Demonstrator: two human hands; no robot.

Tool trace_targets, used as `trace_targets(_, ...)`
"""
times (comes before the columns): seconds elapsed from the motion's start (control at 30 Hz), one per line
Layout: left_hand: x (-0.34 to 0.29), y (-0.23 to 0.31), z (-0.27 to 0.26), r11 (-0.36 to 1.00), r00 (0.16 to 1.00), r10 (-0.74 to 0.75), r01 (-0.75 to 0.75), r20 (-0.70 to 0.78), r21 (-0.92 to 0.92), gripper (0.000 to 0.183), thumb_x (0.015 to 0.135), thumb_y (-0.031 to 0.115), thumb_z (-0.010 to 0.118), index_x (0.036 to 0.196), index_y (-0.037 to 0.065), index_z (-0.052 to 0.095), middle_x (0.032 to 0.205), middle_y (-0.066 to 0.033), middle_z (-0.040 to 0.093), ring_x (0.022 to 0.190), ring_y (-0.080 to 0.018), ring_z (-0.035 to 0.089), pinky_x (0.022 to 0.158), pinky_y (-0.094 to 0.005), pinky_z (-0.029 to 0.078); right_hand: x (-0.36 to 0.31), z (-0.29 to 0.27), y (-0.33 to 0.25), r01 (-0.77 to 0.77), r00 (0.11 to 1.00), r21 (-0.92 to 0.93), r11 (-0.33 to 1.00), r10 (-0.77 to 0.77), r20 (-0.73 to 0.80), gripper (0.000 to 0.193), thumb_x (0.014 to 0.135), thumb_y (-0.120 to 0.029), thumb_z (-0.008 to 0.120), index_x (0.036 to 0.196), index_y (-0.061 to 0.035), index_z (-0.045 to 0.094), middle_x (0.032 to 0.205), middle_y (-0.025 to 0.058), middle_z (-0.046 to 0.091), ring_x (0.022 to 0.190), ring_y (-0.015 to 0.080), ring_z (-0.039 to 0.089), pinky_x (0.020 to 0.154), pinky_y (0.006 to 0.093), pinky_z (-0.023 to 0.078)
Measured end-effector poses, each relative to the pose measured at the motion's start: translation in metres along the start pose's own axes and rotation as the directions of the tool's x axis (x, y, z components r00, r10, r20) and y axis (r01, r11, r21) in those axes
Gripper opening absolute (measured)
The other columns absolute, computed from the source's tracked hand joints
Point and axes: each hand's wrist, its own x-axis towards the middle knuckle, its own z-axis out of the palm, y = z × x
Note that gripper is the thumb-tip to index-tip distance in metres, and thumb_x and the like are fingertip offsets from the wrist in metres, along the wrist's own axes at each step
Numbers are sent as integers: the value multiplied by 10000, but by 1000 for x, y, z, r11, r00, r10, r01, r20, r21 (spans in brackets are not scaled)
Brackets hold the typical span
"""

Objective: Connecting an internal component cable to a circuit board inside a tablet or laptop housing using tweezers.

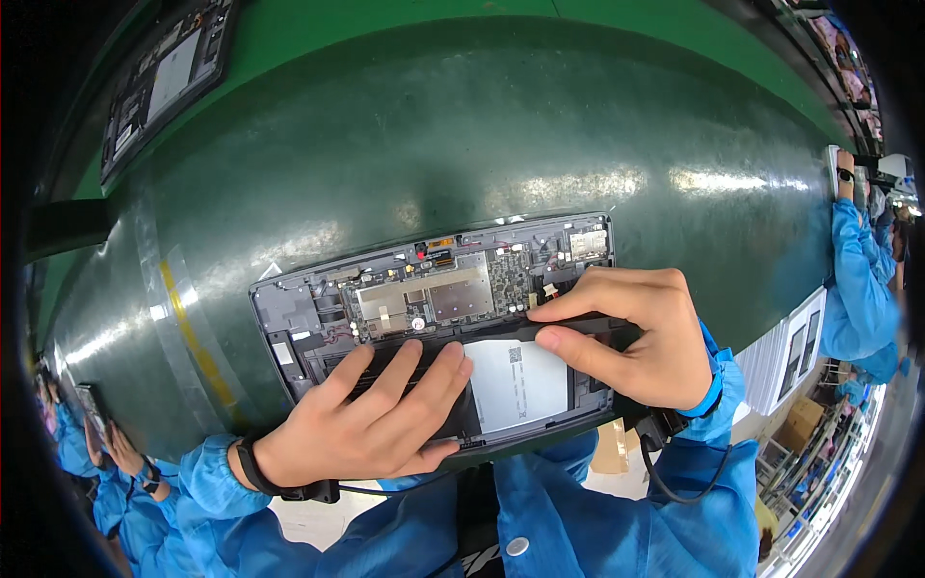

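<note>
In front of me lies an opened tablet-like device [281, 306], its inside facing up. Along its upper half runs a circuit board with metal shields [461, 301]; below it is a pale battery pack [520, 390] with a printed label. A black flat strip [501, 332] crosses between board and battery. My left hand [361, 414] rests over the device's lower left, palm down, fingers spread, their tips on the black strip. My right hand [641, 337] comes from the right, thumb and index finger pinching at the black strip beside the board's lower edge. Part of the strip is hidden under both hands.
The device sits on a dark green mat [434, 125]. Another opened device [164, 87] stands at the far left. Clear and yellow tape [198, 332] runs along the mat at left. Co-workers in blue sleeves [858, 260] are at both sides, near a white stack [785, 352] at right.
</note>
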Motion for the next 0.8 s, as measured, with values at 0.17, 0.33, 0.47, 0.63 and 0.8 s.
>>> trace_targets(0.17, -2, 0, -3, 1000, 1000, 5, -5, 17, -3, 539, 905, 539, 497, 1188, 127, 697, 1278, -25, 618, 1087, -208, 580, 959, -398, 413, 2, 4, 0, -6, 1000, 20, 1000, 6, -4, 111, 817, -59, 753, 899, 8, 719, 721, 98, 664, 565, 169, 621, 497, 269, 474)
trace_targets(0.33, -3, 0, -1, 1000, 1000, 3, -3, 4, -15, 531, 907, 537, 495, 1183, 132, 700, 1280, -23, 618, 1100, -209, 572, 957, -396, 417, 4, 4, -2, -32, 999, 13, 999, 32, 20, 112, 810, -57, 756, 894, 9, 723, 716, 99, 667, 566, 176, 622, 509, 277, 480)
trace_targets(0.47, -4, 0, 1, 1000, 1000, -3, 3, 3, -21, 522, 913, 530, 491, 1182, 136, 702, 1289, -19, 612, 1115, -209, 561, 957, -396, 419, 5, 7, -1, -53, 998, 39, 998, 52, 31, 112, 804, -40, 746, 904, 7, 730, 755, 120, 701, 622, 197, 674, 555, 279, 513)
trace_targets(0.63, -4, 1, -1, 1000, 1000, -2, 2, 3, -19, 522, 914, 529, 487, 1185, 138, 703, 1293, -17, 608, 1120, -208, 558, 958, -395, 419, 4, 6, -3, -125, 992, 84, 989, 121, 46, 123, 798, -25, 737, 918, 5, 735, 759, 129, 716, 683, 214, 718, 596, 275, 538)
trace_targets(0.8, -4, 0, 0, 1000, 1000, -6, 6, 0, -15, 537, 903, 539, 492, 1189, 137, 702, 1284, -24, 610, 1104, -209, 566, 959, -392, 418, 5, 9, -6, -229, 973, 179, 957, 222, 58, 108, 826, -12, 720, 930, 16, 729, 744, 122, 712, 668, 177, 727, 607, 273, 554)
